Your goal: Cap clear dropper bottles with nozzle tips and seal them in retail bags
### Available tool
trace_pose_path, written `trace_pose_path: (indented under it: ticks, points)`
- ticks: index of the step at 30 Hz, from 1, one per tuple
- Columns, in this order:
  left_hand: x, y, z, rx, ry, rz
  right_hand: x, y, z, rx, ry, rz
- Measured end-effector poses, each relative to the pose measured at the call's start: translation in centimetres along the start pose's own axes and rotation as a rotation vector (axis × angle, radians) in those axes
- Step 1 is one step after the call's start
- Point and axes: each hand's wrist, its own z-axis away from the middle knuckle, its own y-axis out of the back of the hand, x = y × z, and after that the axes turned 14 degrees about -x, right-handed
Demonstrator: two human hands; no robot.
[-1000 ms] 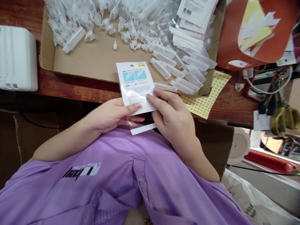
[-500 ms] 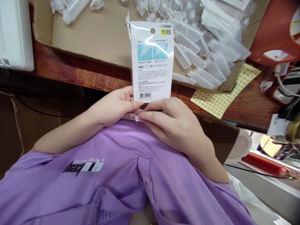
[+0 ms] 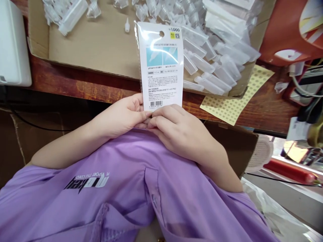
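Observation:
A printed white card in a clear plastic sleeve, a retail package, stands upright in front of my chest with its back side facing me. It bears a barcode, two blue pictures and a hang hole. My left hand grips its lower left corner, thumb on the near face and fingers behind. At the bottom edge my right hand is closed, fingertips pinched together against the package and touching the left thumb. The lower edge is hidden behind the fingers.
Beyond the package sits a shallow cardboard box holding several clear plastic bottles, caps and a small nozzle tip. A yellow dotted sticker sheet lies on the wooden table. A white device stands at left.
My right fingers have shifted up over the package's bottom edge, and the white bit at their tips is now out of sight. The package bows slightly more. The view has moved a little right.

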Motion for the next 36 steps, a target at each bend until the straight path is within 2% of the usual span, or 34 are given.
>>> trace_pose_path:
  ticks: [2,5,7,8,11,12,14,16,17,20,21,24,27,30,33,36]
  points:
    - [0.3,-0.1,-0.2,0.016,0.007,0.004,0.2,0.5,0.3,0.014,0.047,-0.040]
    - [0.9,0.2,-0.2,0.064,0.024,-0.031,1.4,1.4,2.0,0.038,0.106,-0.256]
    - [1.3,0.7,0.0,0.061,0.060,-0.047,2.9,1.7,3.9,0.133,0.106,-0.457]
    - [1.6,0.9,0.2,0.047,0.086,-0.045,3.8,1.6,5.0,0.235,0.079,-0.552]
    - [2.1,1.7,0.5,0.027,0.132,-0.020,7.0,1.3,8.1,0.630,-0.153,-0.734]
    - [2.3,1.9,0.5,0.033,0.139,-0.015,8.1,1.3,8.9,0.722,-0.250,-0.774]
    - [2.5,2.0,0.5,0.045,0.155,-0.014,10.4,1.8,9.9,0.848,-0.408,-0.793]
    - [2.6,1.9,0.4,0.072,0.161,-0.026,12.8,3.1,10.2,0.910,-0.540,-0.699]
    - [2.7,1.7,0.3,0.093,0.164,-0.042,14.2,4.1,10.1,0.907,-0.622,-0.604]
    - [2.9,1.3,0.0,0.168,0.173,-0.101,18.6,8.0,9.3,0.711,-0.938,-0.275]
    - [3.0,1.1,-0.2,0.183,0.177,-0.116,20.1,9.3,8.9,0.685,-0.983,-0.207]
    - [3.0,0.6,-0.5,0.200,0.163,-0.130,24.4,12.5,8.0,0.592,-1.043,-0.147]
    - [3.0,0.4,-0.5,0.198,0.154,-0.146,27.7,14.2,7.4,0.406,-1.010,-0.194]
    - [3.0,0.4,-0.3,0.197,0.147,-0.177,29.4,14.5,7.2,0.290,-0.958,-0.237]
    - [3.0,0.3,-0.3,0.210,0.122,-0.204,29.6,14.4,7.2,0.291,-0.953,-0.217]
    - [3.0,0.2,-0.4,0.239,0.100,-0.214,28.9,14.2,7.3,0.342,-1.012,-0.116]
